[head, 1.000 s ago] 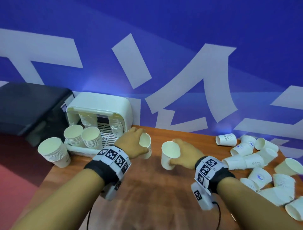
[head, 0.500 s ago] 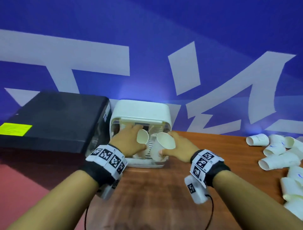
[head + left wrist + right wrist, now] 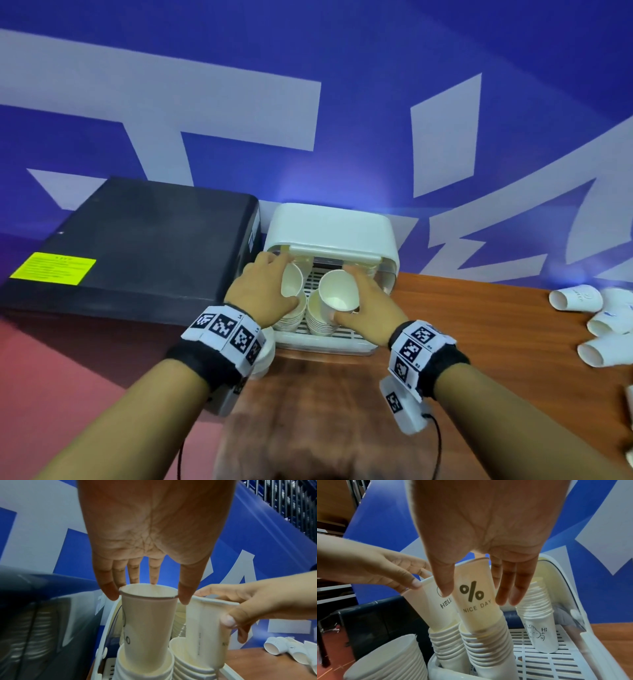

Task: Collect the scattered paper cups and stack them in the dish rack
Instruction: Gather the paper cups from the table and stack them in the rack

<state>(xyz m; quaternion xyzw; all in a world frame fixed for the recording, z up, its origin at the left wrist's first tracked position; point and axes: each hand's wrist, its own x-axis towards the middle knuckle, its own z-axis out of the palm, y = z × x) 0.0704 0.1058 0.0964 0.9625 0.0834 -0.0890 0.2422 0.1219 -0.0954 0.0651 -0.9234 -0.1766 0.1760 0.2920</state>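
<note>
My left hand grips a white paper cup by its rim, its base set into the left stack at the front of the white dish rack. My right hand holds another cup marked "NICE DAY", its base inside the right stack. The "HELLO" cup in my left hand leans beside it. More scattered cups lie on their sides at the far right of the wooden table.
A black box with a yellow label stands left of the rack. Another cup stack stands on the table by the rack's front left corner. A further stack stands deeper in the rack. A blue and white wall rises behind.
Both hands have carried their cups left from the table's middle to the rack and lowered them into the two front stacks. My view has turned left with them.
</note>
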